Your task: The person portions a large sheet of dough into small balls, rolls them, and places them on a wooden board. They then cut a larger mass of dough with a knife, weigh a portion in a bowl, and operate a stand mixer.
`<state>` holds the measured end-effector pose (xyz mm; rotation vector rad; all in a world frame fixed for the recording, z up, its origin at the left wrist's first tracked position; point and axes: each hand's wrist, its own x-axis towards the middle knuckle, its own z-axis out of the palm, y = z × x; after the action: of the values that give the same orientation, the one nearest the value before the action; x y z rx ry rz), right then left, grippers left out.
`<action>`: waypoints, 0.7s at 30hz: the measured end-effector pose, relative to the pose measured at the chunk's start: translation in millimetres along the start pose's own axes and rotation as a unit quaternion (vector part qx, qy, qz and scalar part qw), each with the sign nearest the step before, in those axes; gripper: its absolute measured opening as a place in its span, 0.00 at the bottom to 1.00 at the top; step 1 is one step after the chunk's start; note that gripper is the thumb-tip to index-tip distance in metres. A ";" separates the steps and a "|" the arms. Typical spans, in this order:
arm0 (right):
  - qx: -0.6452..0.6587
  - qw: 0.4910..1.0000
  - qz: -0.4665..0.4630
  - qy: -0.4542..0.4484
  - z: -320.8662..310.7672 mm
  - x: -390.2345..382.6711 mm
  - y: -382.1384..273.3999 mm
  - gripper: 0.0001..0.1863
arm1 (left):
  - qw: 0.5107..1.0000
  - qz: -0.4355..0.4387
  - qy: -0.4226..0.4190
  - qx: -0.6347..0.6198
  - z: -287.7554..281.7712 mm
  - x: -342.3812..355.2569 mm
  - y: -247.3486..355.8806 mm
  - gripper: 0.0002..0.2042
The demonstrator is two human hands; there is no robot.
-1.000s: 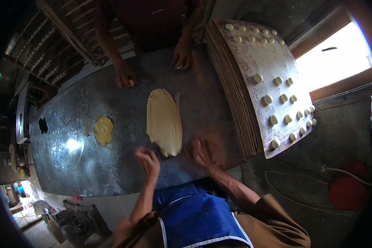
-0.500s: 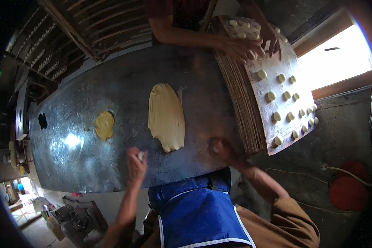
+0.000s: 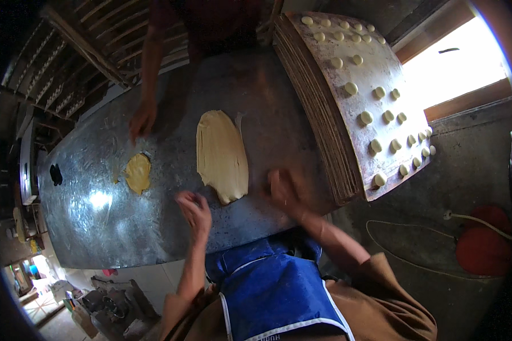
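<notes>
An oblong sheet of pale dough point(image 3: 222, 153) lies on the metal table point(image 3: 96, 233). Just left of its lower end is my left hand point(image 3: 194, 207), fingers bent and apart, with nothing visible in it. My right hand point(image 3: 281, 187) is blurred at the right of the sheet, over the table; whether it holds anything is unclear. A yellow lump of dough point(image 3: 137, 173) sits farther left, and a small dark object point(image 3: 56, 175) near the far left.
Across the table a co-worker's hand point(image 3: 144, 119) reaches down behind the yellow lump. At right, stacked boards point(image 3: 367, 77) carry several small dough pieces. Slatted racks point(image 3: 79, 45) stand at back left, a machine point(image 3: 108, 301) at lower left, a red round object point(image 3: 477, 247) at lower right.
The co-worker's arms have left the boards for the table's left side; more dough pieces sit on the top board. My right hand has shifted up and left since half a second ago.
</notes>
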<state>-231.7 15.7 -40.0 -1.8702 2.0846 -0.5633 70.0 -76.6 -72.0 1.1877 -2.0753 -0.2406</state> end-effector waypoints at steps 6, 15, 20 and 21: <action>0.162 0.987 -0.016 -0.008 -31.7 -31.5 50.6 0.13 | 0.992 -0.001 -0.110 -0.056 -34.8 -1.5 -28.8 0.14; 0.144 0.989 0.023 0.032 -31.5 -56.8 30.9 0.15 | 0.996 -0.031 -0.088 -0.014 -42.0 -34.2 -13.3 0.12; 0.039 0.993 0.105 0.040 2.8 -40.8 8.2 0.14 | 0.988 -0.093 -0.124 -0.005 -44.4 -23.0 -1.8 0.13; 0.073 0.991 0.108 0.002 -6.8 -46.8 13.0 0.15 | 0.984 -0.099 -0.149 -0.020 -56.0 -23.1 2.9 0.15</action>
<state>-240.6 63.9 -42.4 -1.5421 2.1491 -0.6468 112.7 -46.1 -41.6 1.4040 -2.1905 -0.5826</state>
